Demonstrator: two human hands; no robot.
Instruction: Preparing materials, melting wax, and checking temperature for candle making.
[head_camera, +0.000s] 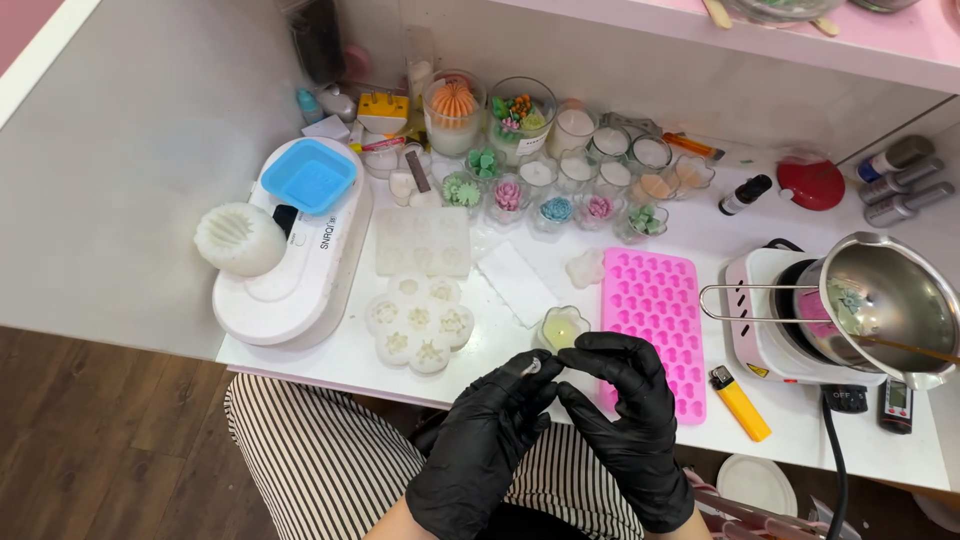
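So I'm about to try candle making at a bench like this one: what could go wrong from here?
Three risks, all judgements:
1. The left hand and right hand pinch a tiny piece over the table edge; it could slip to the floor.
2. The small glass sits just beyond the fingers and could be knocked.
3. The lighter lies close to the hot plate, whose pot handle juts toward the hands.

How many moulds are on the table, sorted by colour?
White or clear moulds: 3, the flower-shaped one, the flat rectangular tray and the round ribbed one.
Pink moulds: 1, the heart tray.
Blue moulds: 1, the square one.
Total: 5
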